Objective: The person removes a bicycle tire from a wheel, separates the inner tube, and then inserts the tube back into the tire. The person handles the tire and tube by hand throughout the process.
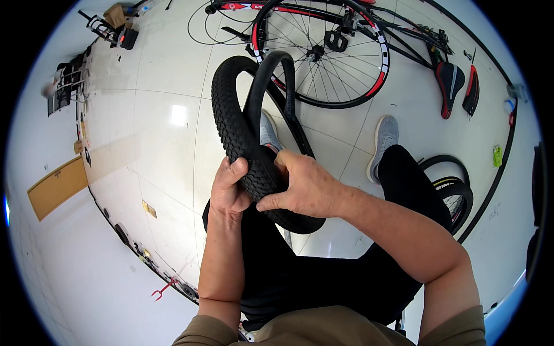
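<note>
A black knobby bicycle tire [226,106] stands upright between my knees. My left hand [231,184] grips its left side, thumb lying on the tread. From the right, my right hand [306,184] clasps the same stretch of tire, its thumb pressed on the tread and its fingers reaching over toward the inside. A smooth black inner tube [268,75] loops up out of the tire's far part, partly outside it. Where the tube runs under my hands is hidden.
Beyond the tire lies a bicycle wheel [314,53] with a red, white and black rim, beside a black and red frame [254,7]. A saddle [449,86] and a red-black fender [471,89] lie far right. More tires [456,193] rest by my right leg. My shoes [385,138] stand on the tiled floor.
</note>
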`<state>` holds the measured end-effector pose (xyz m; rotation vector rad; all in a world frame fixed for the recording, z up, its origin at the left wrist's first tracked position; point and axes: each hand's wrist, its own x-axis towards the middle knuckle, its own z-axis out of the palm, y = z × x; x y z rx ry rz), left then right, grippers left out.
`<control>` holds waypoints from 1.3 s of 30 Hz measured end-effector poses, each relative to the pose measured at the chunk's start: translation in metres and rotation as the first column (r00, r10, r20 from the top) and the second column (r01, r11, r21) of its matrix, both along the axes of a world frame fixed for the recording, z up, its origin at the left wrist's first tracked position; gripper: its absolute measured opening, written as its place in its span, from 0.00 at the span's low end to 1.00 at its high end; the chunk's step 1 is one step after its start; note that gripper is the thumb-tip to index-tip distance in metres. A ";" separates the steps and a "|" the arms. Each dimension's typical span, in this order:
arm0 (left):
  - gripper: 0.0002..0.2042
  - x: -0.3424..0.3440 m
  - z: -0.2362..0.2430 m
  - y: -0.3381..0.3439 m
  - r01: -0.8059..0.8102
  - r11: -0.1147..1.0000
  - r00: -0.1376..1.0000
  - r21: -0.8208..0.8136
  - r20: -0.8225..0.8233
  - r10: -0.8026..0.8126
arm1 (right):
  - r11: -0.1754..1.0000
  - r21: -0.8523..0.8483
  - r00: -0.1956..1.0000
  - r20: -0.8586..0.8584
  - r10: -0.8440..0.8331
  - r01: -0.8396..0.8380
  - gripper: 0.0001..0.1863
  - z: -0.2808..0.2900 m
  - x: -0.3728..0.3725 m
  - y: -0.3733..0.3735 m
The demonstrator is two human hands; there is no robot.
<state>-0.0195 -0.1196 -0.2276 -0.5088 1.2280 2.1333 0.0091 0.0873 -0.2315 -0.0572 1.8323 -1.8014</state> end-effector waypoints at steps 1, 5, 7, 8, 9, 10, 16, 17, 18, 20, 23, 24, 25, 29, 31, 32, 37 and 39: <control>0.26 0.000 0.001 0.002 -0.017 1.000 1.000 -0.010 0.010 0.017 | 1.000 0.016 1.000 -0.004 0.007 -0.007 0.33 0.001 0.000 0.000; 0.27 0.000 0.004 0.008 -0.052 0.997 0.998 -0.062 0.015 0.053 | 0.996 -0.086 0.999 0.034 0.028 -0.025 0.35 -0.009 -0.001 0.001; 0.27 -0.003 0.009 0.015 -0.037 0.997 0.999 -0.073 -0.012 0.036 | 0.962 -0.269 0.982 0.163 0.093 -0.047 0.36 -0.020 -0.009 0.006; 0.26 -0.003 0.004 0.005 0.022 0.999 1.000 -0.038 -0.021 -0.023 | 0.920 -0.389 0.949 0.268 0.168 -0.053 0.36 -0.023 -0.013 0.008; 0.25 -0.001 0.001 0.000 0.002 1.000 0.999 -0.027 -0.032 -0.003 | 0.911 -0.406 0.956 0.230 0.182 -0.075 0.36 -0.022 -0.015 0.012; 0.25 -0.003 -0.002 -0.005 -0.014 1.000 0.999 -0.013 -0.049 0.014 | 0.958 -0.212 0.948 0.211 0.239 -0.194 0.30 -0.016 -0.018 0.017; 0.16 -0.008 -0.014 -0.024 -0.088 0.980 0.994 0.179 -0.051 0.099 | 0.894 -0.156 0.851 0.275 0.448 -0.420 0.23 -0.005 -0.013 0.015; 0.18 -0.008 -0.013 -0.022 -0.103 0.985 0.993 0.141 -0.033 0.109 | 0.902 -0.168 0.861 0.273 0.429 -0.397 0.22 -0.013 -0.010 0.013; 0.19 -0.010 -0.013 -0.020 -0.055 0.987 0.997 0.151 -0.040 0.062 | 0.910 -0.179 0.871 0.271 0.411 -0.374 0.22 -0.018 -0.009 0.012; 0.21 -0.013 -0.014 -0.019 0.039 0.985 0.998 0.169 -0.056 -0.030 | 0.884 -0.251 0.838 0.295 0.458 -0.395 0.23 -0.019 -0.012 0.014; 0.24 -0.014 -0.008 -0.009 0.008 0.993 0.997 0.121 -0.081 0.002 | 0.834 -0.256 0.788 0.283 0.548 -0.488 0.23 -0.018 -0.012 0.014; 0.24 -0.016 -0.003 -0.004 -0.049 0.996 0.998 0.074 -0.028 0.052 | 0.814 -0.239 0.768 0.272 0.580 -0.530 0.23 -0.017 -0.011 0.013; 0.25 -0.022 0.002 0.002 -0.104 0.994 0.994 0.024 0.013 0.104 | 0.776 -0.098 0.747 0.218 0.628 -0.623 0.23 -0.016 -0.012 0.008; 0.24 -0.021 0.005 0.004 -0.115 0.986 0.988 -0.124 0.090 0.127 | 0.672 -0.084 0.656 0.153 0.739 -0.736 0.25 -0.009 0.000 0.003; 0.23 -0.019 0.010 0.004 -0.039 0.995 0.995 -0.089 0.087 0.047 | 0.731 -0.112 0.716 0.148 0.683 -0.673 0.25 -0.008 -0.002 0.010; 0.22 -0.019 0.010 0.003 0.013 0.999 0.996 -0.050 0.089 -0.008 | 0.778 -0.179 0.768 0.137 0.626 -0.602 0.25 -0.010 -0.004 0.010; 0.27 -0.022 0.012 0.010 0.056 0.995 0.996 -0.081 0.067 -0.051 | 0.869 -0.490 0.841 0.437 0.320 -0.075 0.27 -0.020 -0.018 0.003; 0.28 -0.022 0.005 0.003 0.083 0.993 0.995 -0.089 0.069 -0.077 | 0.843 -0.532 0.837 0.495 0.232 0.081 0.33 -0.022 -0.014 -0.004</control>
